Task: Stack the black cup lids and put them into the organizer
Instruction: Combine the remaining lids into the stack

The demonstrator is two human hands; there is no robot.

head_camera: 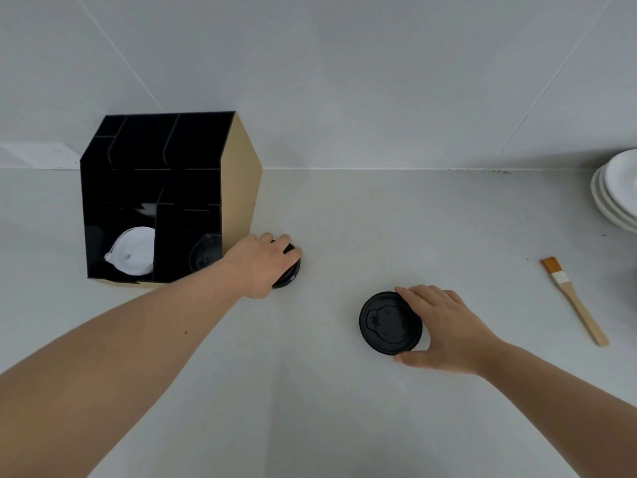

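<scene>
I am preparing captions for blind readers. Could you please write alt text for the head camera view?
On a pale counter, the left hand covers a black lid beside the black organizer, while the right hand grips another black cup lid. The organizer holds white lids and one black lid; a brush and white plates lie right.

no legible text, labels, numbers anywhere

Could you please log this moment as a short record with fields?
left hand: over a black lid beside the organizer
right hand: gripping the edge of a second black lid
organizer contents: white lids left, black lid right
also on counter: brush, white plates
</scene>
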